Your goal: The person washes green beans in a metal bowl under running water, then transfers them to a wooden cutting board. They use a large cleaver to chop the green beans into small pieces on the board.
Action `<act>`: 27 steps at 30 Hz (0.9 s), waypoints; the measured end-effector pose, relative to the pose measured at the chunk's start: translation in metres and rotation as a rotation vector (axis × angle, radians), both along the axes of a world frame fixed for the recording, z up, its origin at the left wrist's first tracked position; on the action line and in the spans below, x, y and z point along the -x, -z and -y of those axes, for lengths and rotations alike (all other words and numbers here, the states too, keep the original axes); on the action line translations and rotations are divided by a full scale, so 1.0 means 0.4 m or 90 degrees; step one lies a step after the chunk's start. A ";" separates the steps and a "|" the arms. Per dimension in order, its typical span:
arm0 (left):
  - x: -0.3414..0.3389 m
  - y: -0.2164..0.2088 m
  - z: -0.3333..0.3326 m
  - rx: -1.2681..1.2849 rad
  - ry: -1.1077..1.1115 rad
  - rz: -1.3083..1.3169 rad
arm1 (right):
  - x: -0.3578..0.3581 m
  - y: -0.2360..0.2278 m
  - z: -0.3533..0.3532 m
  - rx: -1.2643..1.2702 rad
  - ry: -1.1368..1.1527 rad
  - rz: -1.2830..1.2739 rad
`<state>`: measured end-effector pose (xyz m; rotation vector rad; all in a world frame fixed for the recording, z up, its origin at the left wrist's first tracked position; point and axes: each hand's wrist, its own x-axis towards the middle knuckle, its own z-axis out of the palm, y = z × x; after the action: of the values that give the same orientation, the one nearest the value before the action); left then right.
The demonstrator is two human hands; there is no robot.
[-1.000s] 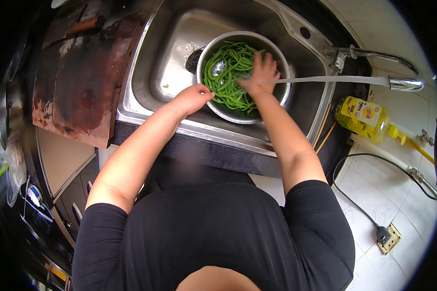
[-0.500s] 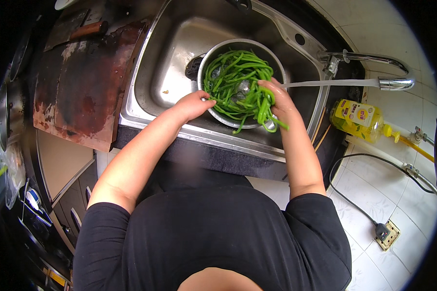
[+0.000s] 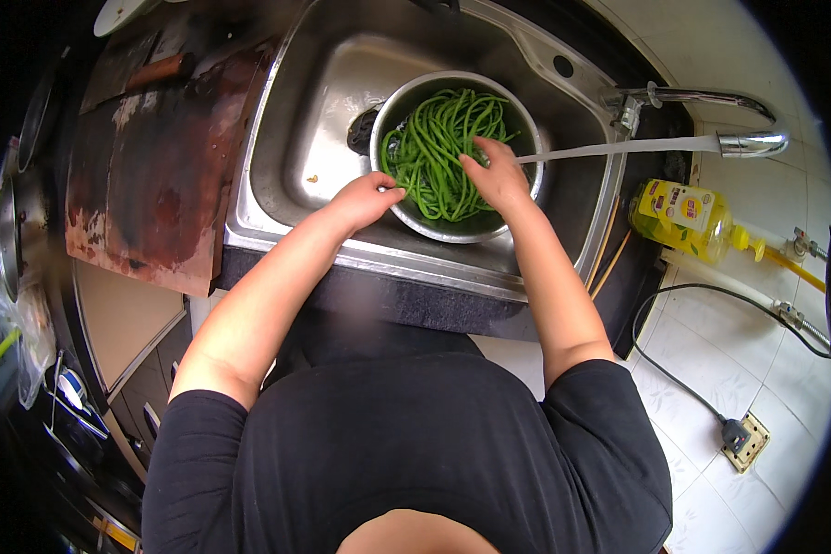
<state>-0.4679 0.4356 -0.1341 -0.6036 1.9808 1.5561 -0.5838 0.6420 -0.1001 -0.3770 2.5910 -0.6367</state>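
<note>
Long green beans (image 3: 434, 152) lie coiled in a round metal bowl (image 3: 393, 107) inside the sink. My left hand (image 3: 367, 199) holds the bowl's near-left rim, thumb and fingers closed on it. Over the right side of the beans is my right hand (image 3: 500, 177), with its fingers apart and the fingertips at the beans. From the faucet (image 3: 750, 145) at the right, a stream of water (image 3: 619, 148) runs leftward to the bowl, close to my right hand.
The steel sink (image 3: 328, 83) surrounds the bowl, with a dark object (image 3: 362, 129) beside it. At left lies a worn wooden board (image 3: 157, 175) with a wooden-handled cleaver (image 3: 162, 71). Chopsticks (image 3: 609, 254) and a yellow soap bottle (image 3: 679, 222) are to the right.
My right hand has let go of a bunch of beans, which now rests in the bowl, and has shifted slightly left. The left hand stays at the rim.
</note>
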 end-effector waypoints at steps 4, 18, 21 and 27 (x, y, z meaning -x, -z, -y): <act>0.006 0.014 0.006 0.120 -0.013 -0.054 | -0.014 0.112 0.031 -0.208 -0.144 0.025; 0.206 0.042 -0.115 -0.061 -0.223 -0.117 | 0.100 0.470 -0.096 0.428 0.680 0.090; 0.224 0.100 -0.111 -0.137 -0.301 -0.042 | 0.034 0.298 0.031 0.379 0.563 0.167; 0.265 0.052 -0.129 -0.539 -0.256 0.192 | 0.021 0.170 -0.015 0.583 0.437 0.512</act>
<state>-0.5738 0.4874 -0.1548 -0.8186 0.8669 2.1716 -0.5920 0.6479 -0.1683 0.4679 1.4811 -1.7612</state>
